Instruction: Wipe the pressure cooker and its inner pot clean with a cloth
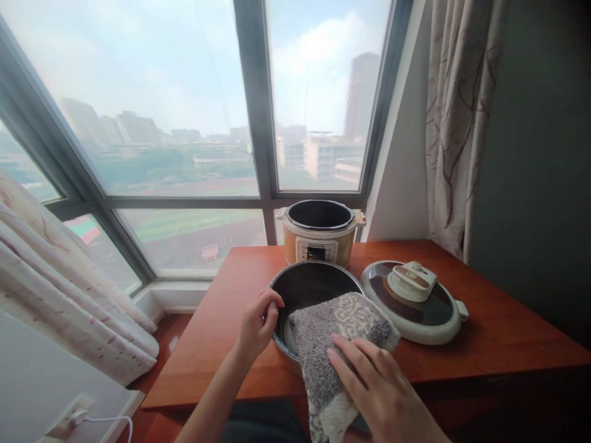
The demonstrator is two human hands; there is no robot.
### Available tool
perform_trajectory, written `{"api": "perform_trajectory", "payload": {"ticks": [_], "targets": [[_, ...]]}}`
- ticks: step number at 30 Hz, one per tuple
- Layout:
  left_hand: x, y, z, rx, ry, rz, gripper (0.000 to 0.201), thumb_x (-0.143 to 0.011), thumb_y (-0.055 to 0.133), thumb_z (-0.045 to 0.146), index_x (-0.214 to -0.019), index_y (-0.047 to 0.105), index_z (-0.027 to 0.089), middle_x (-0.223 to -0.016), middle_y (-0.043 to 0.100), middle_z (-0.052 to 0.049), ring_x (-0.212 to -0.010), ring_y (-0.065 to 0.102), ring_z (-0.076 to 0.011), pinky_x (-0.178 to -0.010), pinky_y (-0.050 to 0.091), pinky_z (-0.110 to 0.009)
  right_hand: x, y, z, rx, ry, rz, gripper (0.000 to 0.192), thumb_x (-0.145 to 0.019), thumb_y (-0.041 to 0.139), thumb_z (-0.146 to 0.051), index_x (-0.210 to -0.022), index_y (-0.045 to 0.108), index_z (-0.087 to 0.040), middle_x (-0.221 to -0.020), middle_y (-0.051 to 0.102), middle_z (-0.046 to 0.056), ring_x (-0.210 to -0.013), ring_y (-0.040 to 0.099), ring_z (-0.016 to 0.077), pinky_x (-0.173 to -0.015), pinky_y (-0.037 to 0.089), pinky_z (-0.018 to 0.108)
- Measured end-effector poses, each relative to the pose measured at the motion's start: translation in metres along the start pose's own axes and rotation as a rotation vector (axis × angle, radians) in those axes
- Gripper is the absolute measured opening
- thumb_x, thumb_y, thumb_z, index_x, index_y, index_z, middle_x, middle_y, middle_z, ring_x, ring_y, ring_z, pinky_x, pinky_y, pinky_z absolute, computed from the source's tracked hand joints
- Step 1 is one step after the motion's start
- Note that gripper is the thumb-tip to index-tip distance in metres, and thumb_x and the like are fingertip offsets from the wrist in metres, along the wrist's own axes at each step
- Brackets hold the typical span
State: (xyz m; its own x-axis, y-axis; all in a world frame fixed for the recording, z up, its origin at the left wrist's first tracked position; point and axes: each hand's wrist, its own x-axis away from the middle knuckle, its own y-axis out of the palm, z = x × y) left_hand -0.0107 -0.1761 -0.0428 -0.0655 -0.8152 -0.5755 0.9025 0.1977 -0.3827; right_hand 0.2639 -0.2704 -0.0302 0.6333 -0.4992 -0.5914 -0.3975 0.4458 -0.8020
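You faced a large window (175, 92) in a grey frame (255, 92), with hazy daylight coming through onto the reddish-brown wooden table (207, 332) before you. Outside lay pale sky, greenery and distant buildings (364, 98). A light patterned curtain (69, 295) hung to your left, another curtain (455, 123) to your right, beside a dim wall (540, 154). Low on your left, reddish floor (161, 335) showed.

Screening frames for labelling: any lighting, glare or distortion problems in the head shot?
Head view: strong backlight through the window, outside buildings washed out and hazy; head view: right-hand wall nearly black; head view: window frame leans, suggesting wide-angle stretch; head view: cloth and right hand readable, without obvious motion blur.
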Motion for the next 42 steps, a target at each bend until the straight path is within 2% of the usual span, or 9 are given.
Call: {"api": "perform_trajectory", "payload": {"ticks": [4, 8, 14, 17, 20, 26, 34, 38, 42], "targets": [[0.001, 0.001, -0.002, 0.014, 0.008, 0.018, 0.022, -0.095, 0.042, 0.024, -0.081, 0.058, 0.02, -0.062, 0.049, 0.004, -0.052, 0.048, -0.0114, -0.052, 0.039, -0.024, -0.009, -0.008, 0.003, -0.057, 0.028, -0.078, 0.071, -0.083, 0.072, -0.049, -0.143, 0.05, -0.017, -0.138, 0.063, 0.013, -0.118, 0.056, 0.0327, -0.097, 0.045, 0.041], [-0.002, 0.001, -0.002, 0.004, 0.021, 0.041, 0.023, -0.094, 0.042, 0.024, -0.079, 0.058, 0.02, -0.062, 0.051, 0.003, -0.053, 0.05, -0.0118, -0.053, 0.04, -0.024, -0.032, 0.001, 0.006, -0.124, 0.124, -0.154, 0.055, -0.078, 0.079, -0.036, -0.127, 0.058, -0.021, -0.121, 0.067, 0.011, -0.11, 0.057, 0.0317, -0.101, 0.038, 0.046], [0.005, 0.002, 0.036, -0.279, 0.19, -0.013, 0.019, -0.094, 0.046, 0.018, -0.094, 0.065, 0.02, -0.07, 0.065, -0.002, -0.073, 0.064, -0.0178, -0.067, 0.049, -0.028, -0.07, 0.012, 0.01, -0.173, 0.111, -0.426, 0.027, -0.078, 0.076, -0.037, -0.089, 0.059, -0.02, -0.087, 0.069, 0.005, -0.079, 0.06, 0.024, -0.069, 0.037, 0.034], [0.019, 0.01, 0.058, -0.438, 0.32, -0.095, 0.023, -0.093, 0.048, 0.016, -0.109, 0.064, 0.018, -0.077, 0.07, -0.003, -0.071, 0.063, -0.019, -0.068, 0.05, -0.032, -0.072, 0.015, 0.011, -0.152, 0.132, -0.418, 0.027, -0.08, 0.074, -0.04, -0.086, 0.058, -0.02, -0.083, 0.068, 0.004, -0.075, 0.06, 0.023, -0.066, 0.032, 0.033], [0.026, 0.017, 0.061, -0.46, 0.343, -0.087, 0.03, -0.095, 0.043, 0.016, -0.117, 0.062, 0.016, -0.076, 0.071, -0.003, -0.065, 0.062, -0.0183, -0.069, 0.051, -0.034, -0.069, 0.018, 0.013, -0.146, 0.125, -0.398, 0.026, -0.083, 0.072, -0.043, -0.085, 0.058, -0.021, -0.082, 0.068, 0.004, -0.074, 0.06, 0.0226, -0.066, 0.031, 0.034], [0.018, 0.017, 0.036, -0.332, 0.142, 0.052, 0.02, -0.095, 0.046, 0.018, -0.096, 0.066, 0.02, -0.068, 0.063, 0.0, -0.07, 0.065, -0.017, -0.059, 0.048, -0.026, -0.063, 0.011, 0.037, -0.201, 0.026, -0.443, 0.031, -0.08, 0.075, -0.046, -0.087, 0.06, -0.021, -0.086, 0.07, 0.003, -0.079, 0.062, 0.0219, -0.068, 0.031, 0.033], [-0.01, -0.013, -0.002, -0.044, 0.072, -0.118, 0.022, -0.096, 0.043, 0.021, -0.088, 0.063, 0.018, -0.074, 0.056, 0.001, -0.05, 0.052, -0.0094, -0.047, 0.041, -0.022, -0.058, 0.01, 0.081, -0.335, -0.1, -0.424, 0.027, -0.083, 0.073, -0.044, -0.093, 0.065, -0.02, -0.092, 0.071, 0.003, -0.087, 0.061, 0.0205, -0.079, 0.035, 0.032], [-0.014, -0.014, 0.005, -0.183, 0.227, -0.12, 0.022, -0.095, 0.043, 0.016, -0.09, 0.064, 0.018, -0.074, 0.062, -0.001, -0.065, 0.058, -0.0145, -0.061, 0.047, -0.026, -0.057, 0.015, 0.079, -0.298, -0.068, -0.425, 0.029, -0.081, 0.074, -0.046, -0.092, 0.065, -0.02, -0.091, 0.071, 0.004, -0.086, 0.06, 0.0212, -0.079, 0.035, 0.033], [0.012, 0.006, 0.035, -0.345, 0.413, -0.109, 0.027, -0.092, 0.041, 0.009, -0.109, 0.061, 0.017, -0.073, 0.065, -0.001, -0.066, 0.058, -0.0165, -0.074, 0.049, -0.033, -0.058, 0.015, 0.057, -0.21, -0.014, -0.411, 0.031, -0.081, 0.074, -0.047, -0.088, 0.062, -0.02, -0.09, 0.07, 0.005, -0.085, 0.06, 0.0228, -0.076, 0.034, 0.035]]}}
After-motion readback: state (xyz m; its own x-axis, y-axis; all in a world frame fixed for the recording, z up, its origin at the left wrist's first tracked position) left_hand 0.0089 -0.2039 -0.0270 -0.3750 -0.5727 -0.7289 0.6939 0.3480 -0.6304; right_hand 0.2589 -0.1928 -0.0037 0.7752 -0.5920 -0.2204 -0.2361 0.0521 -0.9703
